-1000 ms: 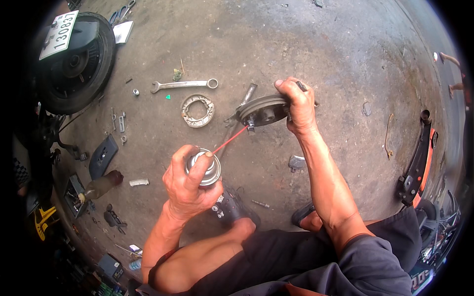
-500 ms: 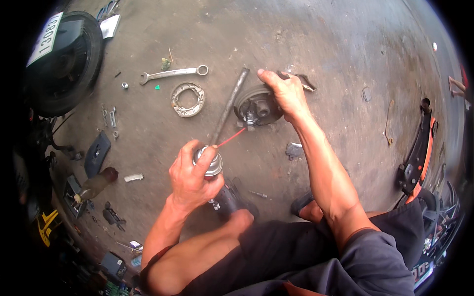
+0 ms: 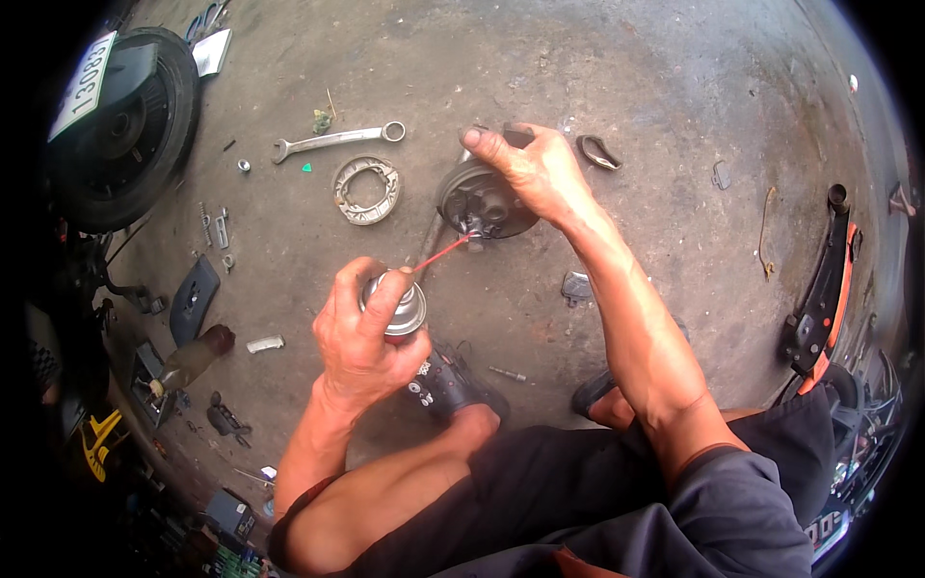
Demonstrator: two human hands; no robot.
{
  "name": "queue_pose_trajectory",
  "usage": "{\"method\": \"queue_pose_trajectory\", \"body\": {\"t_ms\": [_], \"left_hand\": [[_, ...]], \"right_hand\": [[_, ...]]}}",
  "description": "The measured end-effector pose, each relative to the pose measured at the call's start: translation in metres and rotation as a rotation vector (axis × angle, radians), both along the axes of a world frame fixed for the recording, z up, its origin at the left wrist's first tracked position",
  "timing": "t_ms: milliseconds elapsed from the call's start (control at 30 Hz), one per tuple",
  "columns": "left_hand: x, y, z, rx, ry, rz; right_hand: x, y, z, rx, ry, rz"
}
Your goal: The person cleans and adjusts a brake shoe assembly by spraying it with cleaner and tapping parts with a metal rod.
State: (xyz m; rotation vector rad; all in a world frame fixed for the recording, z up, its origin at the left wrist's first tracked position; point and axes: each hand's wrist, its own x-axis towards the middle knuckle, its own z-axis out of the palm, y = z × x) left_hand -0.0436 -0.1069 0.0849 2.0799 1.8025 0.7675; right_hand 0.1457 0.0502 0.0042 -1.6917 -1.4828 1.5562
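Note:
My left hand (image 3: 352, 337) is wrapped round a spray can (image 3: 412, 313), with a finger on its top. From the nozzle a thin red straw (image 3: 443, 252) reaches to the edge of a round, dark brake plate (image 3: 489, 204). My right hand (image 3: 541, 173) grips that plate by its far right rim, thumb over the top, holding it tilted toward me. Whether spray is coming out cannot be made out. A metal bar (image 3: 431, 241) lies partly hidden behind the plate. Left of it, a pair of brake shoes (image 3: 367, 215) forms a ring on the ground.
A combination wrench (image 3: 337, 141) lies beyond the shoes. At far left is a wheel (image 3: 178, 125); nearer are a bottle (image 3: 198, 358) and small parts. A curved dark strap (image 3: 599, 152) and a brake pad (image 3: 577, 287) lie right, with a black and orange part (image 3: 819, 299) farther out.
My right hand has drawn the brake plate slightly left and nearer, leaving the dark strap uncovered. My left hand and the can have shifted a little left; the straw still points at the plate.

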Motion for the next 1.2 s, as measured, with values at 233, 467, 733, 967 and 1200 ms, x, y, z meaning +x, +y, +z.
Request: {"method": "queue_pose_trajectory", "body": {"t_ms": [233,467,733,967,1200], "left_hand": [[-0.002,0.002,0.006,-0.010,0.051,-0.032],[-0.003,0.004,0.010,-0.010,0.066,-0.023],[-0.004,0.003,0.012,-0.029,0.088,-0.032],[-0.003,0.004,0.014,-0.045,0.090,-0.034],[-0.004,0.004,0.012,-0.029,0.095,-0.032]], "right_hand": [[-0.007,-0.002,0.019,0.013,0.007,0.070],[-0.012,-0.005,0.027,0.074,-0.057,0.110],[-0.014,-0.005,0.027,0.142,-0.112,0.162],[-0.016,-0.006,0.031,0.114,-0.102,0.177],[-0.016,-0.006,0.031,0.140,-0.109,0.150]]}}
